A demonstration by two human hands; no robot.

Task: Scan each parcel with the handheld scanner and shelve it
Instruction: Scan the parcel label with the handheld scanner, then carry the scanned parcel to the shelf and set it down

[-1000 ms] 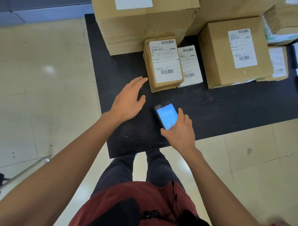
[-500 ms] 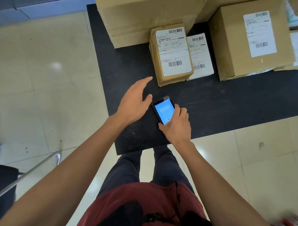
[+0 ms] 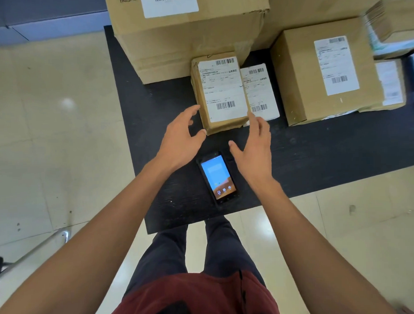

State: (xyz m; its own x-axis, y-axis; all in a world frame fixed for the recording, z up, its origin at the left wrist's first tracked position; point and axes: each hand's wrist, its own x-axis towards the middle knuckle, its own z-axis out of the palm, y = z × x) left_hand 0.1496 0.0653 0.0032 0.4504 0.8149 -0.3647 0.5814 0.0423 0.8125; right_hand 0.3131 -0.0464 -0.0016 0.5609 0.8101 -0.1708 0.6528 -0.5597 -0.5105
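Observation:
The handheld scanner (image 3: 218, 178), a black device with a lit blue screen, lies flat on the black table (image 3: 318, 150) near its front edge. A small brown parcel (image 3: 220, 93) with a white barcode label sits just beyond it. My left hand (image 3: 180, 139) is open, fingers spread, at the parcel's front left corner, thumb near its edge. My right hand (image 3: 253, 143) is open too, with fingertips at the parcel's front right corner. Neither hand holds anything.
A flat white-labelled parcel (image 3: 261, 91) lies right of the small one. A big carton (image 3: 190, 35) stands behind, a medium box (image 3: 325, 75) to the right, more parcels (image 3: 391, 28) at far right. A metal bar (image 3: 28, 254) crosses the floor at lower left.
My right hand has let go of the scanner, which now lies on the table, and has moved forward to the small parcel. My left hand has also reached closer to it.

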